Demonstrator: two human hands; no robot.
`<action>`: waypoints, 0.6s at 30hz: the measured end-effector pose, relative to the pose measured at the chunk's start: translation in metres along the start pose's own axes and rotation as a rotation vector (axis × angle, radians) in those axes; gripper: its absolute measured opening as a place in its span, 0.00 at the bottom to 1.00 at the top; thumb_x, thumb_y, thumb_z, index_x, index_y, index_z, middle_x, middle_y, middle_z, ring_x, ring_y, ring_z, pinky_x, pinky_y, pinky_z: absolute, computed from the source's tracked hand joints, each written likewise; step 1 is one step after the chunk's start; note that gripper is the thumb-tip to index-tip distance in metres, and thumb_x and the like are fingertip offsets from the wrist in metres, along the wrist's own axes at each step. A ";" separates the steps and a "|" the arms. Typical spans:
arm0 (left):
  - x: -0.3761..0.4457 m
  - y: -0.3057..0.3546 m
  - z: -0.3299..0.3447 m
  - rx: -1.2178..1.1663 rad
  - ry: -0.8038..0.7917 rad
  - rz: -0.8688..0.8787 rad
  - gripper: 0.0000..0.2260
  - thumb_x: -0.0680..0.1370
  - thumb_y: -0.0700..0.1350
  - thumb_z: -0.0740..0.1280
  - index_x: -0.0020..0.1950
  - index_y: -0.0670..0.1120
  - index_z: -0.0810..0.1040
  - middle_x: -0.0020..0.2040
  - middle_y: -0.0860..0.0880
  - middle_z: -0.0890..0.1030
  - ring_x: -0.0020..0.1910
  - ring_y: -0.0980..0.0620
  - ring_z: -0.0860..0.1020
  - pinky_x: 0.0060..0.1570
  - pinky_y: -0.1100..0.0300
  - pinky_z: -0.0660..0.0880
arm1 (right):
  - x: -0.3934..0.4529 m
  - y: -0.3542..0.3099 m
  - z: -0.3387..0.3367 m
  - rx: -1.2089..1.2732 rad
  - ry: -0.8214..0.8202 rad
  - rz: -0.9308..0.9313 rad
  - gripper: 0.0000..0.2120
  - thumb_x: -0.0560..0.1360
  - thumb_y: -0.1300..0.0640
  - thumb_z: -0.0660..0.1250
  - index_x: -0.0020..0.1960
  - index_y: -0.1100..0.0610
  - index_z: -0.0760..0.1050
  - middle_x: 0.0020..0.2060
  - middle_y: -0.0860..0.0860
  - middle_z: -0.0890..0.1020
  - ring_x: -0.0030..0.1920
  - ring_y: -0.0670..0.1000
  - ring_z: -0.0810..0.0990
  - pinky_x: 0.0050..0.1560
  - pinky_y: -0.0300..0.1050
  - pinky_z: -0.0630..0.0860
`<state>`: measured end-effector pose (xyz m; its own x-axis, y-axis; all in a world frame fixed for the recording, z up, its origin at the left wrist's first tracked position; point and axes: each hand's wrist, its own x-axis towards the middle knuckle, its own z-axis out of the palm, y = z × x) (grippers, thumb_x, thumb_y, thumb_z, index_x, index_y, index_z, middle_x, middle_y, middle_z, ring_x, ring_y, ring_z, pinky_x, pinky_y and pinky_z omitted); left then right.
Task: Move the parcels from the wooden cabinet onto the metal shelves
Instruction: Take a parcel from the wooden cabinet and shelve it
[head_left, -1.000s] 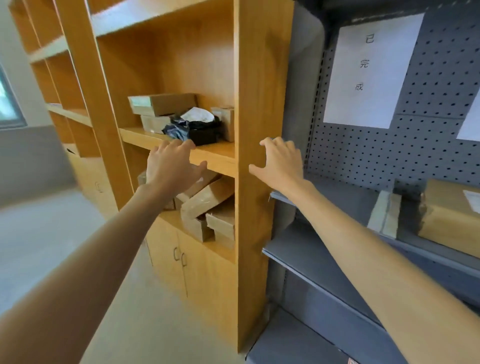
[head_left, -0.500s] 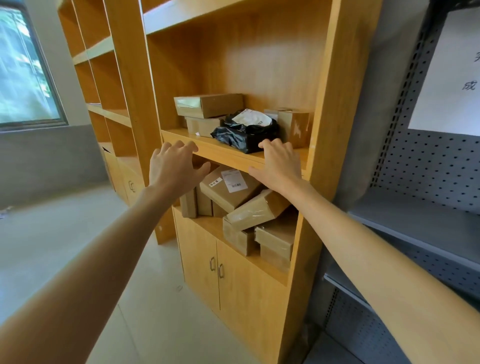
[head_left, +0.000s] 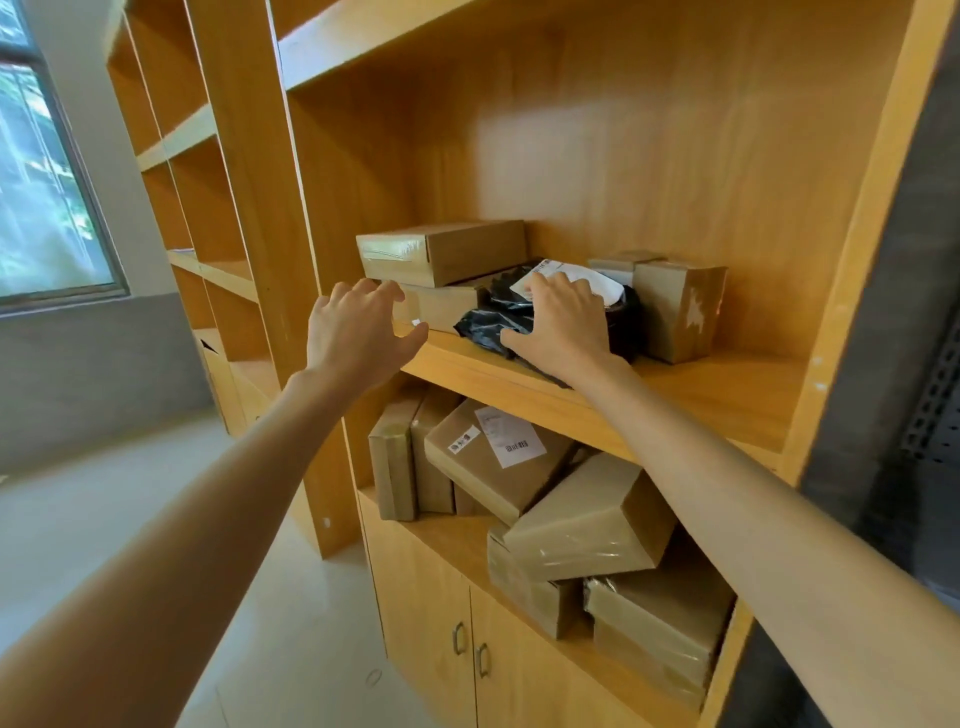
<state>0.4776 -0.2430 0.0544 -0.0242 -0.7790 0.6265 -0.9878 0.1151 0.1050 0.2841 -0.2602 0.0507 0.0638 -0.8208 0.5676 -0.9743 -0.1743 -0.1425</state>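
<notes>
Both arms reach into the wooden cabinet, middle shelf. Landmark: the black bag parcel, lying on that shelf w/ a white label on top. Right hand lies on the bag, palm down, fingers spread & lightly bent over the label edge, thumb along the bag's front; can't tell if it's actually gripping yet. Left hand is just left of the bag, in front of the shelf edge, fingers spread & loosely curved, thumb out, holding nothing; fingertips near the lower carton, contact not clear. That carton sits directly left of the bag, w/ a flat taped box stacked on it. Right of the bag & touching it: an upright taped box, a smaller one half hidden behind it. Below the bag, on the next shelf down, more parcels: two on edge at left, a labelled box leaning on them, a tilted box over stacked ones. Cabinet doors under those, closed. Far right of the bag, a sliver of the grey metal shelves.
</notes>
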 end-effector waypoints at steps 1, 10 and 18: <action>0.011 -0.005 0.008 -0.008 -0.001 0.000 0.23 0.77 0.60 0.63 0.67 0.47 0.74 0.66 0.45 0.75 0.67 0.42 0.70 0.65 0.46 0.67 | 0.011 -0.002 0.006 0.002 -0.001 0.000 0.29 0.75 0.43 0.67 0.68 0.58 0.67 0.64 0.57 0.73 0.64 0.59 0.70 0.60 0.52 0.69; 0.101 -0.057 0.077 -0.077 0.032 0.062 0.23 0.76 0.60 0.63 0.65 0.47 0.75 0.63 0.44 0.77 0.64 0.41 0.73 0.61 0.45 0.69 | 0.090 -0.014 0.065 -0.043 0.006 0.035 0.27 0.75 0.43 0.66 0.68 0.57 0.68 0.61 0.56 0.74 0.62 0.58 0.70 0.55 0.50 0.68; 0.183 -0.121 0.132 -0.161 0.029 0.161 0.23 0.77 0.59 0.64 0.66 0.47 0.75 0.65 0.44 0.76 0.65 0.42 0.71 0.61 0.47 0.69 | 0.146 -0.044 0.113 -0.114 0.048 0.188 0.27 0.76 0.46 0.65 0.70 0.56 0.66 0.63 0.56 0.73 0.63 0.60 0.70 0.58 0.52 0.68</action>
<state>0.5723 -0.4804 0.0546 -0.1727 -0.7251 0.6667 -0.9341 0.3352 0.1226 0.3610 -0.4338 0.0479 -0.1286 -0.8055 0.5785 -0.9864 0.0438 -0.1583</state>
